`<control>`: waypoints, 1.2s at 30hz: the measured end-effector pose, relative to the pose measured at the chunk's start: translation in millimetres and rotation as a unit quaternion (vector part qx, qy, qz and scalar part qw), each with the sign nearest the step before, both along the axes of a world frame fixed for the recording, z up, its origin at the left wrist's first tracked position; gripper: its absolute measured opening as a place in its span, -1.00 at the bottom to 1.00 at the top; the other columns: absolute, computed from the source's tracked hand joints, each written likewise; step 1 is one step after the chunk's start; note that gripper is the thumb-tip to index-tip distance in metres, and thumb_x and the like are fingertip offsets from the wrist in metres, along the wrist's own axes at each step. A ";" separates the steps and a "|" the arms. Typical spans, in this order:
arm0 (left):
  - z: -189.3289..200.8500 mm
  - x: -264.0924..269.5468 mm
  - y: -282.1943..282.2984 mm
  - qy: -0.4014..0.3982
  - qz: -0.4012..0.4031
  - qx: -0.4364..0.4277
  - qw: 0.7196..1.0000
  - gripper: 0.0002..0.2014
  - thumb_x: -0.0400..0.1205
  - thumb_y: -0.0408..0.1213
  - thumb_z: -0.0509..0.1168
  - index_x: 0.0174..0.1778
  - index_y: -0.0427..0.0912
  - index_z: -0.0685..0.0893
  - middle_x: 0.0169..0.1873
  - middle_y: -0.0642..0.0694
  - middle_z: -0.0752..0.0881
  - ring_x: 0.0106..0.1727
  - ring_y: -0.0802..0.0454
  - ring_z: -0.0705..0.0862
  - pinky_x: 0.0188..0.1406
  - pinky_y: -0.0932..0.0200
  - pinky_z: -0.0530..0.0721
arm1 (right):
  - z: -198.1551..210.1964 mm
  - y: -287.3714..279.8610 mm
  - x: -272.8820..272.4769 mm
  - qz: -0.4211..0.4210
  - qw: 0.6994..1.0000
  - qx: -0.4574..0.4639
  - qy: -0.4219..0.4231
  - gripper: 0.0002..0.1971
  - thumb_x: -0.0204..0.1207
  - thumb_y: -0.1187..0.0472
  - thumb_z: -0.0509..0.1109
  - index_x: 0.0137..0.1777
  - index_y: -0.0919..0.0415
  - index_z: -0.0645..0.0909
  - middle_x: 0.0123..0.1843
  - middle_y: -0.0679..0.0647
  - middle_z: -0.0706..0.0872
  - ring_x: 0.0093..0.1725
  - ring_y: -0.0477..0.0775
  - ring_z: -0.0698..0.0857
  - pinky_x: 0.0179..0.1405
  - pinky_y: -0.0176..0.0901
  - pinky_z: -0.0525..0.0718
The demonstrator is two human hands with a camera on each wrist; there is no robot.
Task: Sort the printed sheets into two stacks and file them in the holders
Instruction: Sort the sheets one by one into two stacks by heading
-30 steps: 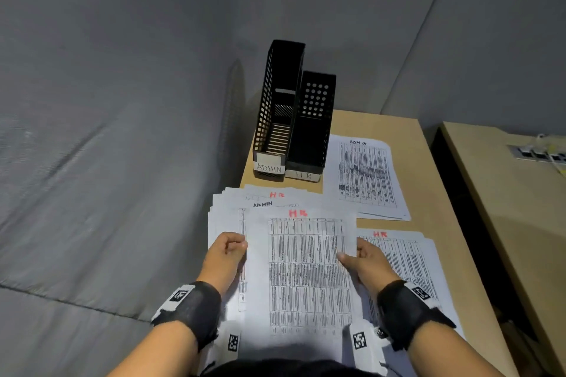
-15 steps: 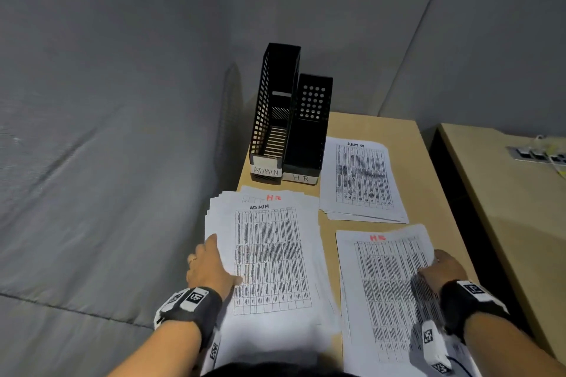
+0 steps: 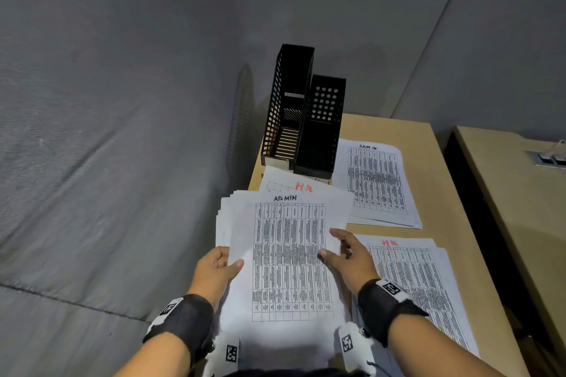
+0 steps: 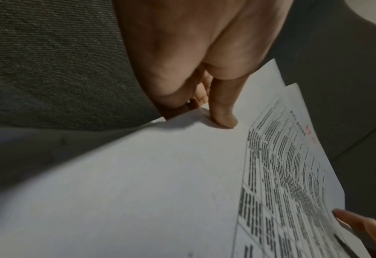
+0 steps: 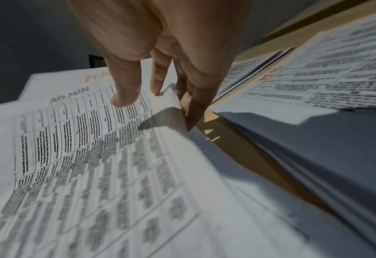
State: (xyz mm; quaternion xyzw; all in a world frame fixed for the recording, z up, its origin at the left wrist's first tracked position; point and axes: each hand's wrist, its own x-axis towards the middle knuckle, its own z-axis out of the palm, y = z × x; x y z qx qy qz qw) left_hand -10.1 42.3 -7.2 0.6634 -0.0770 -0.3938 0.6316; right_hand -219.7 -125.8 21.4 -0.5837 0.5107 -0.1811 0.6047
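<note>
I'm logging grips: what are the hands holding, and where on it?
The ADMIN sheet: left hand pinches its left edge, right hand its right edge.

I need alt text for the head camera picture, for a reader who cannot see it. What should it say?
Two hands lift a printed sheet marked ADMIN off an unsorted pile, the left hand holding its left edge, the right hand its right edge. On the wooden desk to the right lie an HR stack and, farther back, an ADMIN stack, beside two black file holders.

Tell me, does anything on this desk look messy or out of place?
Only the unsorted pile of white printed sheets is untidy: its edges are fanned, and an HR-marked sheet pokes out against the two black mesh file holders. The sorted stacks lie fairly neat.
</note>
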 end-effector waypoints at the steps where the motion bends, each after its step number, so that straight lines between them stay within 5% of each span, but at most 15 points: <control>1: -0.4 0.5 1.0 0.016 0.000 -0.008 1.000 -0.80 0.47 -0.76 0.32 -0.07 -0.46 0.62 -0.19 -0.28 0.81 -0.24 -0.06 0.78 -0.26 0.25 0.75 | -0.3 -2.4 3.0 -0.007 1.000 0.001 -0.009 -0.49 0.42 0.36 0.54 0.34 0.00 0.56 0.28 0.00 0.48 0.38 -0.07 0.42 0.11 -0.38 0.48; 4: -3.1 4.0 3.8 0.031 -0.013 -0.002 0.999 -0.75 0.36 -0.77 0.41 -0.14 -0.46 0.60 -0.31 -0.35 0.71 -0.41 -0.07 0.69 -0.39 0.19 0.72 | -2.6 -9.5 5.8 -0.026 0.999 -0.018 -0.032 -0.33 0.31 0.51 0.56 0.33 -0.09 0.54 0.10 0.01 0.44 0.26 -0.01 0.48 0.08 -0.49 0.47; 8: -10.1 10.6 6.3 0.016 -0.043 0.019 0.999 -0.67 0.25 -0.74 0.51 -0.22 -0.42 0.57 -0.38 -0.28 0.58 -0.34 -0.03 0.56 -0.34 0.18 0.64 | -4.2 -14.7 5.7 -0.025 0.999 -0.025 -0.026 -0.23 0.23 0.52 0.61 0.34 -0.15 0.50 -0.09 0.00 0.41 0.02 0.03 0.52 0.17 -0.25 0.59; 10: -8.9 11.7 6.5 0.014 -0.067 0.025 0.997 -0.68 0.25 -0.74 0.52 -0.23 -0.42 0.57 -0.36 -0.27 0.57 -0.33 -0.03 0.52 -0.32 0.16 0.60 | -2.7 -14.3 5.9 -0.025 0.999 -0.005 -0.043 -0.22 0.23 0.51 0.62 0.39 -0.10 0.49 -0.04 0.00 0.44 0.07 0.04 0.53 0.04 -0.32 0.60; 13: -9.2 11.8 6.5 0.024 -0.098 0.026 0.995 -0.64 0.18 -0.68 0.58 -0.27 -0.41 0.56 -0.60 -0.07 0.51 -0.58 0.10 0.44 -0.30 0.13 0.45 | 3.2 -14.8 6.9 -0.042 0.997 0.023 -0.060 -0.26 0.29 0.55 0.56 0.41 -0.03 0.49 0.14 0.03 0.55 0.13 0.00 0.54 -0.04 -0.33 0.65; 15: -9.4 11.7 6.0 0.032 -0.119 0.021 0.992 -0.60 0.15 -0.63 0.59 -0.19 -0.49 0.56 -0.61 -0.04 0.55 -0.58 0.11 0.47 -0.21 0.06 0.47 | 4.9 -17.3 6.7 -0.054 0.995 0.042 -0.077 -0.30 0.29 0.64 0.51 0.33 -0.01 0.57 0.27 0.07 0.58 0.23 -0.01 0.55 0.10 -0.17 0.70; 17: -7.3 11.7 5.0 0.032 -0.129 0.012 0.991 -0.58 0.23 -0.69 0.56 -0.07 -0.61 0.55 -0.41 -0.23 0.74 -0.41 0.01 0.66 -0.10 0.02 0.62 | 4.9 -20.1 5.5 -0.053 0.995 0.042 -0.075 -0.35 0.27 0.67 0.50 0.25 0.05 0.63 0.38 0.09 0.56 0.39 0.05 0.51 0.25 -0.07 0.65; 19: -1.5 8.3 3.4 0.028 -0.124 -0.008 0.992 -0.70 0.39 -0.65 0.49 -0.03 -0.57 0.58 -0.21 -0.29 0.81 -0.22 -0.05 0.75 -0.09 0.14 0.73 | 4.7 -21.7 4.5 -0.043 0.996 0.046 -0.064 -0.47 0.30 0.67 0.48 0.19 0.18 0.64 0.31 0.15 0.65 0.29 0.13 0.62 0.14 -0.16 0.70; 20: 4.7 5.4 1.7 0.024 -0.124 -0.015 0.992 -0.79 0.46 -0.52 0.48 -0.14 -0.50 0.57 -0.30 -0.19 0.79 -0.27 -0.02 0.72 -0.14 0.23 0.70 | 6.5 -21.1 3.9 -0.041 0.995 0.056 -0.072 -0.57 0.32 0.68 0.44 0.11 0.26 0.65 0.21 0.21 0.72 0.17 0.18 0.69 0.01 -0.23 0.74; 22: 6.8 5.5 -2.4 0.006 -0.114 0.007 0.993 -0.56 0.49 0.01 0.48 -0.26 -0.29 0.48 -0.43 -0.10 0.55 -0.33 -0.07 0.53 -0.18 0.23 0.52 | 11.6 -15.5 4.5 -0.041 0.991 0.080 -0.104 -0.77 0.37 0.73 0.34 -0.07 0.50 0.62 -0.03 0.27 0.75 0.01 0.26 0.71 -0.22 -0.32 0.76; 23: 5.5 7.4 -4.4 0.001 -0.117 0.023 0.993 -0.46 0.46 0.25 0.37 -0.23 -0.25 0.52 -0.37 -0.06 0.61 -0.27 -0.11 0.56 -0.14 0.16 0.52 | 12.2 -12.6 4.3 -0.038 0.990 0.085 -0.106 -0.82 0.38 0.75 0.30 -0.10 0.58 0.60 -0.10 0.27 0.74 -0.02 0.27 0.70 -0.30 -0.34 0.75; 25: 6.0 9.3 -9.4 0.046 -0.126 0.023 0.991 -0.39 0.47 0.41 0.13 0.06 -0.04 0.69 -0.02 0.05 0.81 0.06 -0.02 0.76 0.18 -0.03 0.64 | 13.5 -7.9 4.6 -0.015 0.993 0.084 -0.082 -0.81 0.38 0.77 0.26 -0.07 0.67 0.61 -0.18 0.23 0.74 -0.11 0.19 0.71 -0.41 -0.40 0.71; 29: 19.4 2.5 -17.4 0.107 -0.090 0.017 0.990 -0.38 0.41 0.45 -0.03 0.13 0.15 0.63 0.00 0.11 0.82 0.01 0.20 0.78 0.10 0.10 0.65 | 11.0 -5.1 1.6 0.022 0.997 0.065 -0.027 -0.81 0.31 0.64 0.47 -0.10 0.49 0.71 -0.23 0.05 0.82 -0.12 0.04 0.76 -0.29 -0.30 0.78; 33: 22.3 -0.9 -15.2 -0.003 -0.044 0.000 0.999 -0.40 0.51 0.38 0.18 0.45 0.25 0.38 0.60 -0.10 0.34 0.53 0.01 0.44 0.50 0.08 0.33 | 3.4 -5.0 -4.6 0.005 0.998 0.058 -0.014 -0.69 0.28 0.30 0.64 -0.19 0.52 0.62 -0.21 0.26 0.74 -0.17 0.15 0.73 -0.08 -0.12 0.73; 36: 24.0 -1.3 -12.8 -0.046 -0.084 -0.025 0.995 -0.46 0.68 -0.03 0.23 0.56 0.38 0.22 0.59 0.03 0.30 0.61 0.11 0.27 0.36 0.28 0.29 | 2.4 -0.9 -5.2 -0.024 0.996 0.066 -0.047 -0.86 0.38 0.40 0.55 -0.24 0.39 0.62 -0.33 0.21 0.58 -0.37 -0.03 0.61 -0.30 -0.34 0.64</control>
